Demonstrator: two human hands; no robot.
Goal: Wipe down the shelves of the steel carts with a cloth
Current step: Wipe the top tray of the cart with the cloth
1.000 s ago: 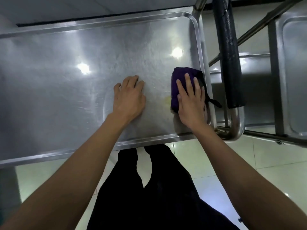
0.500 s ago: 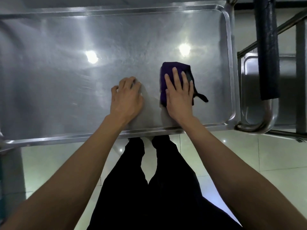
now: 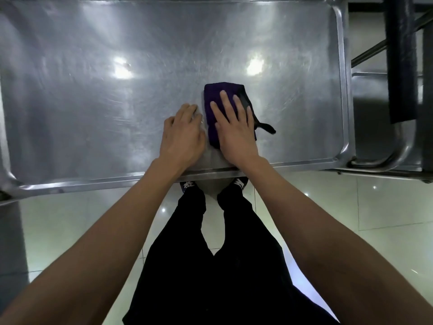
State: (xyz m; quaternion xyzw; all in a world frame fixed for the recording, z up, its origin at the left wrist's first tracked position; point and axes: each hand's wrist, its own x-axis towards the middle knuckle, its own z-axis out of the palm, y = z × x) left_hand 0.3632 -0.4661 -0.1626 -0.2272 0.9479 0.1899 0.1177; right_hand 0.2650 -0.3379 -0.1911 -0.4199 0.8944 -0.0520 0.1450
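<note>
— Fingers [image 3: 228,102] of my right hand [image 3: 235,130] lie straight and a little spread, pressed flat on the cloth [image 3: 212,102].

— And where is that cloth?

— Just right of the frame's centre, on the top shelf [image 3: 93,113] of the steel cart, near the shelf's front rim. It is dark purple, folded into a block, with a black strip [image 3: 266,127] trailing out from under my hand toward the right.

— Your other hand?

— My left hand [image 3: 182,134] rests on the bare steel just beside the cloth, to its left. Its fingers are bent at the knuckles with the tips on the shelf, and they hold nothing.

— What else is in the frame?

— Two bright light reflections on the shelf, one upper left of centre, one above the cloth. At the right edge the cart's curved steel handle [image 3: 398,151], with a black padded bar [image 3: 401,66] above it in the upper right. Along the bottom, my black trousers [image 3: 210,266] and shoes [image 3: 188,184] on the pale tiled floor [image 3: 339,207].
</note>
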